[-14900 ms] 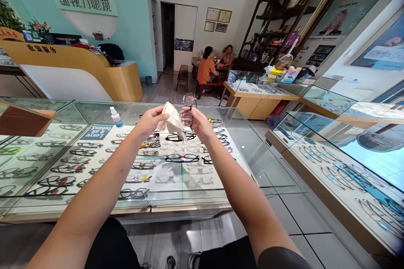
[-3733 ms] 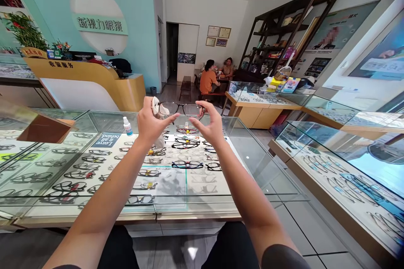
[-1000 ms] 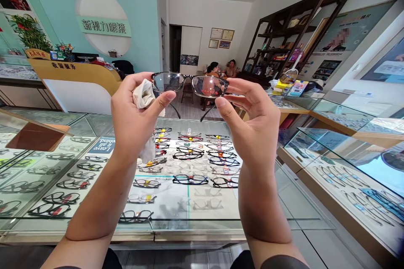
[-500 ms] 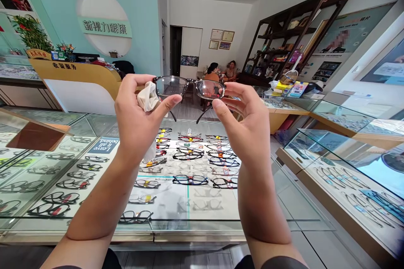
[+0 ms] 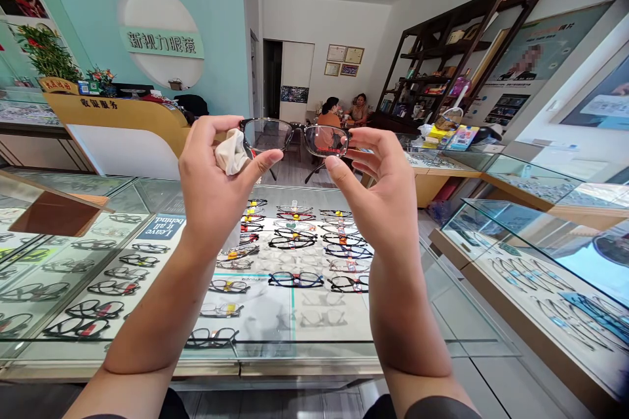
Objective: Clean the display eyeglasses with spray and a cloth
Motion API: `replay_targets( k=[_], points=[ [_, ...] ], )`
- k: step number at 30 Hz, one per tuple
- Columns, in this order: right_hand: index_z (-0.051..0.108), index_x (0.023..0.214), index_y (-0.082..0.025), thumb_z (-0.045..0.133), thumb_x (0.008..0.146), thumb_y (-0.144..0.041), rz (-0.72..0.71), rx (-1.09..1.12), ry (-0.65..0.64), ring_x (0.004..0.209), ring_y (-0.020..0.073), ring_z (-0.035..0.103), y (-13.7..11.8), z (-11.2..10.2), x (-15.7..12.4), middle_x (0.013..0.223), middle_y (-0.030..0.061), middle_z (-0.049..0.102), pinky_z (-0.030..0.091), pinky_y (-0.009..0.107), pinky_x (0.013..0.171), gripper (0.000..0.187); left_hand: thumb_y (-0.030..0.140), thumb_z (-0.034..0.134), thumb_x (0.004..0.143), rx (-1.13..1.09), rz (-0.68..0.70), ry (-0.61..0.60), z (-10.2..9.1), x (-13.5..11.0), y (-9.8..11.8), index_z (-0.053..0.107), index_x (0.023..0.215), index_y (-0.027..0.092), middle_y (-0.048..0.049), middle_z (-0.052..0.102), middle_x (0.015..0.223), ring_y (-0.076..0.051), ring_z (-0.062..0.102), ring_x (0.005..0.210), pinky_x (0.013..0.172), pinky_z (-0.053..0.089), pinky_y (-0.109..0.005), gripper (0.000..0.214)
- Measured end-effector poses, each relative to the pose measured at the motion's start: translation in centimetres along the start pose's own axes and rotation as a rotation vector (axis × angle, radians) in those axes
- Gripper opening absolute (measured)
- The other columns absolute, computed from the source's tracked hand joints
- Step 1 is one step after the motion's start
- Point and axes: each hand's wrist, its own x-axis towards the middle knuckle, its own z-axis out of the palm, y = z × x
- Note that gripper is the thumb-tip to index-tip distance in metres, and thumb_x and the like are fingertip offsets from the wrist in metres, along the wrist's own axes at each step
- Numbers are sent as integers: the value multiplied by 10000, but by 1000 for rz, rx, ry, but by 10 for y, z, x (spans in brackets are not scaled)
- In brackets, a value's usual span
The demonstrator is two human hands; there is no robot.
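Note:
A pair of dark-framed eyeglasses [image 5: 297, 127] is held up in front of me, its lenses upright and small red print on the right-hand one. My left hand [image 5: 216, 170] is closed on the left end of the frame, thumb below and fingers above. A crumpled pale cloth [image 5: 230, 153] is tucked in that same hand. At the other end, my right hand [image 5: 376, 180] pinches the frame by its corner, thumb near the lower rim. Both temple arms hang open, pointing away and down.
Below my arms stands a glass display case [image 5: 314, 350] with rows of eyeglasses. Another glass case [image 5: 540, 255] runs along the right. A brown slanted panel [image 5: 59, 213] sits at left. Behind are a cashier counter [image 5: 122, 137], a dark shelf [image 5: 442, 59] and two seated people [image 5: 344, 111].
The eyeglasses have tilted slightly in my hands, and their temple arms sit a little differently. My right hand has shifted slightly left. The grip of both hands stays.

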Motion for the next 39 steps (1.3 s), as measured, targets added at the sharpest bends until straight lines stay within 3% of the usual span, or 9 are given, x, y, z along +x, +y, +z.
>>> replay_targets(
  k=[4, 10, 15, 22, 29, 35, 39],
  points=[
    [655, 1332, -303, 758, 975, -483, 11, -11, 0, 1221, 287, 753, -1, -1, 0, 1344, 82, 742, 623, 548, 1099, 413, 753, 946, 751, 63, 5, 99, 0, 3, 3, 741, 1164, 340, -59, 721, 1043, -287, 714, 992, 787, 590, -473, 619],
    [661, 1321, -314, 749, 989, -472, -40, -67, 26, 1201, 282, 747, -6, 0, -2, 1326, 75, 742, 623, 511, 1066, 378, 787, 952, 709, 52, -42, 28, -6, 7, -2, 780, 1138, 335, -57, 738, 979, -269, 698, 921, 699, 588, -438, 647],
    [666, 1296, -321, 754, 987, -439, -64, -71, 44, 1165, 270, 757, -9, 3, -3, 1314, 65, 752, 633, 518, 1060, 342, 745, 970, 717, 55, -49, -3, -12, 11, -7, 796, 1162, 334, -55, 754, 982, -272, 708, 918, 716, 591, -437, 630],
    [636, 1339, -330, 741, 991, -386, -80, -43, 35, 1271, 290, 746, 2, 6, 0, 1385, 70, 725, 641, 532, 1073, 368, 739, 968, 726, 41, 62, 76, -1, 10, -5, 773, 1248, 346, -91, 764, 1264, -344, 720, 1191, 909, 647, -501, 682],
    [627, 1378, -333, 719, 1009, -372, -141, -37, 59, 1353, 312, 715, 3, 9, 2, 1397, 85, 716, 625, 572, 1133, 381, 753, 952, 734, 66, 117, 143, 8, 7, -11, 720, 1360, 361, -105, 718, 1394, -366, 699, 1304, 999, 633, -519, 774],
    [616, 1426, -337, 708, 1009, -370, -144, -8, 57, 1408, 321, 685, 3, 11, 1, 1442, 98, 700, 621, 592, 1160, 429, 812, 874, 787, 93, 155, 190, 16, 5, -12, 657, 1394, 359, -114, 705, 1424, -388, 659, 1419, 962, 647, -496, 788],
    [580, 1490, -352, 681, 1018, -424, -123, 48, -10, 1465, 307, 654, 11, 13, 6, 1519, 94, 653, 636, 539, 1154, 488, 867, 833, 791, 93, 144, 248, 18, 1, -10, 613, 1416, 341, -122, 664, 1470, -398, 597, 1479, 986, 614, -545, 846]
  ],
)
